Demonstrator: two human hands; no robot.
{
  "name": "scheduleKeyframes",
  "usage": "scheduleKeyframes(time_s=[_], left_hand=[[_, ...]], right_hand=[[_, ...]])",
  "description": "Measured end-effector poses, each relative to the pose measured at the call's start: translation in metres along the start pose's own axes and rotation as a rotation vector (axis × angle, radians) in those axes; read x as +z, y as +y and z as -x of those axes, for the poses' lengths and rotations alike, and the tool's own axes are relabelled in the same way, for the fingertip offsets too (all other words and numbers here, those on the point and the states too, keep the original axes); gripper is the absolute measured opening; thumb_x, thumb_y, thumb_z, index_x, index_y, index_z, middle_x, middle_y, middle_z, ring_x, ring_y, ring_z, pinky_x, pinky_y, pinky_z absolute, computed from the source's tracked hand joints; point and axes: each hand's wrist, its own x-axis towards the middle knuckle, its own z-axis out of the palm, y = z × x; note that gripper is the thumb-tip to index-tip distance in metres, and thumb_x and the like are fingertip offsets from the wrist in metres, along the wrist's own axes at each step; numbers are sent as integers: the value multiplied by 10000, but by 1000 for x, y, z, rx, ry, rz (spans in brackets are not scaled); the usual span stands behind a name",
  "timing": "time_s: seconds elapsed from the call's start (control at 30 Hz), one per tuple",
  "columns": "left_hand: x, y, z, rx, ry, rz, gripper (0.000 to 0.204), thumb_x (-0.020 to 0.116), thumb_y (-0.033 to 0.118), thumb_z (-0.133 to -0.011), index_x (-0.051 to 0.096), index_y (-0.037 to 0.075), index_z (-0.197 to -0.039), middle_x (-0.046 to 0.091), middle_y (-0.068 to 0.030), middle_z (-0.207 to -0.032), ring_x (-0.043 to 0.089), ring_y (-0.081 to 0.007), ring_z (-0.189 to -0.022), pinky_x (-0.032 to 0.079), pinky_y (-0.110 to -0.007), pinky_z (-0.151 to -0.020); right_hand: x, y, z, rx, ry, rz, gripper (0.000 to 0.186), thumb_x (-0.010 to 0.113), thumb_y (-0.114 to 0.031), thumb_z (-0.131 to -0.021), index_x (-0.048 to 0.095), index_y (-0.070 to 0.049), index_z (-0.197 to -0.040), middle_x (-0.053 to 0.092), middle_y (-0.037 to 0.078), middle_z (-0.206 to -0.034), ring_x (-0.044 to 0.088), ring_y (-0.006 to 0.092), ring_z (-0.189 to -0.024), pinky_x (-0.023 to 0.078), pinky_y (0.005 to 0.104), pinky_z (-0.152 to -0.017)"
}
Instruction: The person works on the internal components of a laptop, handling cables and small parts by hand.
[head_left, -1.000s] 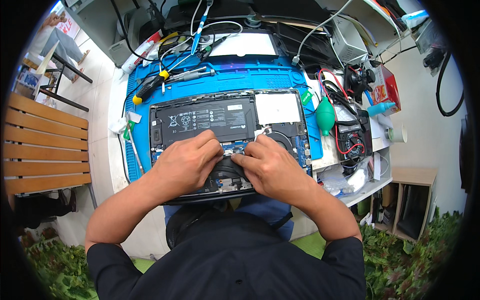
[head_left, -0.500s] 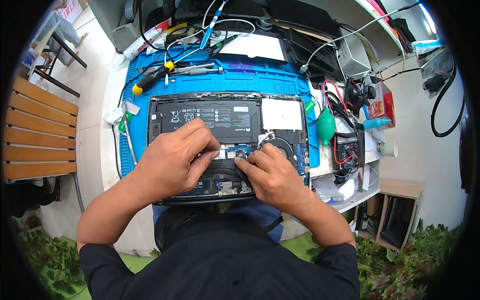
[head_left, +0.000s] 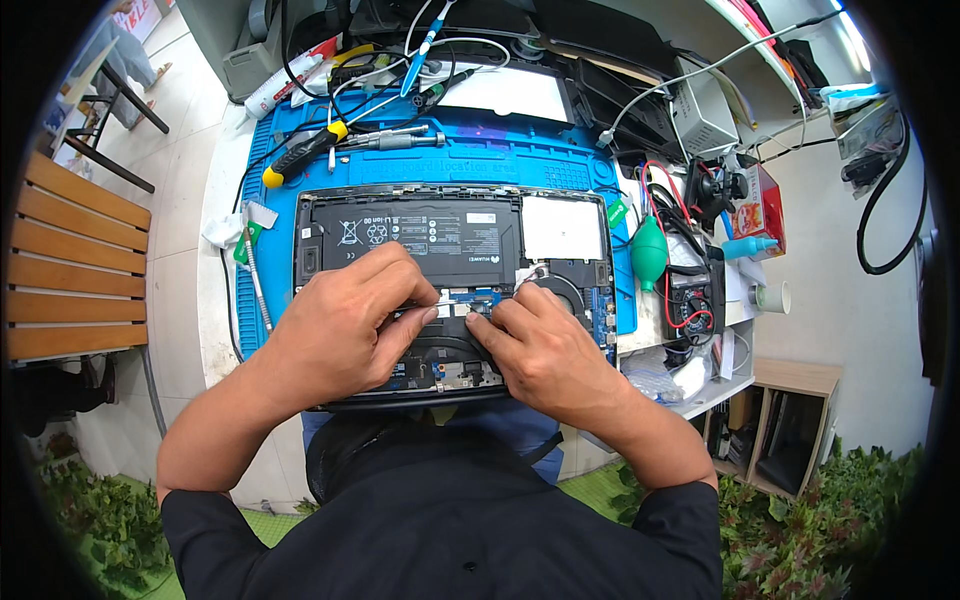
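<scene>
An open laptop (head_left: 552, 228) lies on a blue work mat (head_left: 500, 150), its innards showing: a black battery (head_left: 430, 245), a fan (head_left: 560, 295) and a small blue board (head_left: 475, 298). My left hand (head_left: 350, 330) pinches a thin light-coloured tool (head_left: 442, 304) over the middle of the board. Just right of it, my right hand (head_left: 545, 355) is curled, index finger touching the parts below the board; whether its fingertips hold anything is hidden.
Around the laptop lie a yellow-black screwdriver (head_left: 300, 160), slim metal tools (head_left: 390, 141), tangled cables, a green air blower (head_left: 650, 255), a multimeter (head_left: 690, 310) and a red box (head_left: 760, 205). A wooden slatted bench (head_left: 75, 260) stands left, a shelf unit (head_left: 790, 420) at right.
My left hand has drawn back leftward and risen, showing the thin tool in its pinch. My right hand shifted slightly. The whole view has moved a little as the camera turned.
</scene>
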Motion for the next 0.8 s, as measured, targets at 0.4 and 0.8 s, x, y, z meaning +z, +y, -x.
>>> scheduleKeyframes(time_s=[0.4, 0.8], left_hand=[[3, 0, 0, -11, -16, -5, 157, 832, -23, -924, 729, 18, -1035, 717, -127, -973, 743, -301, -874, 580, -384, -756], [6, 0, 2, -29, -7, 23, 157, 831, -22, -929, 725, 16, -1037, 709, -125, -972, 736, -297, -871, 576, -383, -757]], right_hand=[[1, 2, -2, 14, 27, -38, 412, 739, -10, -853, 764, 94, -1251, 666, 135, -1019, 623, 314, -1010, 540, 428, -926], [14, -1, 6, 64, 169, -72, 390, 788, 6, -857, 799, 38, -1246, 673, 115, -1008, 625, 309, -941, 545, 431, -850]])
